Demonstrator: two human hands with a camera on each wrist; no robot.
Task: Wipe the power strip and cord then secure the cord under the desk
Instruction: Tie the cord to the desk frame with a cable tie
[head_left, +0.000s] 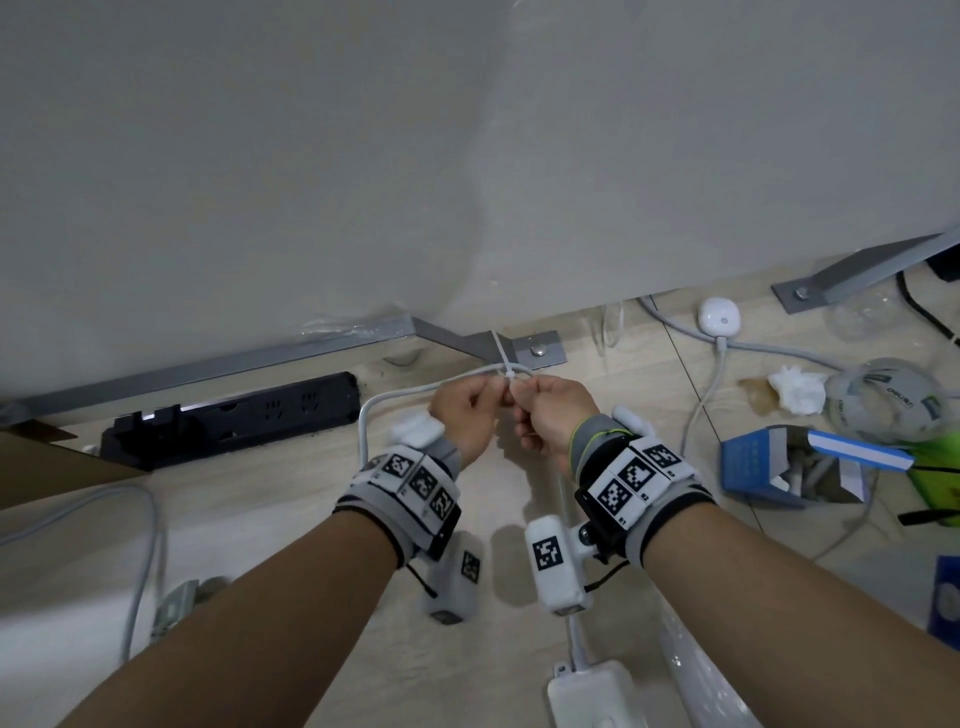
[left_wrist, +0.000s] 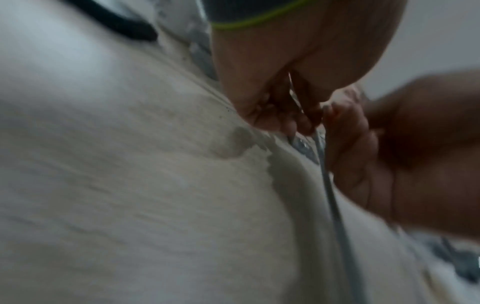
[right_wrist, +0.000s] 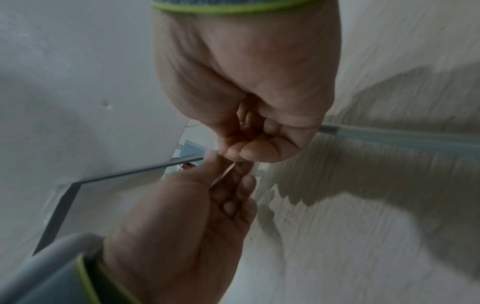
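Observation:
A white zip tie (head_left: 503, 358) loops round the grey metal bracket (head_left: 545, 347) and the white cord (head_left: 395, 397). My left hand (head_left: 496, 395) and right hand (head_left: 522, 397) meet at that loop, and each pinches the zip tie with curled fingers. In the right wrist view the thin tie (right_wrist: 226, 172) runs between the right hand (right_wrist: 241, 152) above and the left hand (right_wrist: 228, 185) below. The left wrist view is blurred, with the cord (left_wrist: 335, 205) running down from the left hand (left_wrist: 342, 127). A black power strip (head_left: 234, 421) lies to the left. A white power strip (head_left: 597, 696) sits at the bottom edge.
A large white panel (head_left: 467, 156) fills the upper view. To the right lie a round white device (head_left: 719, 317), a crumpled tissue (head_left: 795, 389), a tape roll (head_left: 883, 400) and an open blue box (head_left: 769, 462). Another grey cable (head_left: 140, 545) curves at left.

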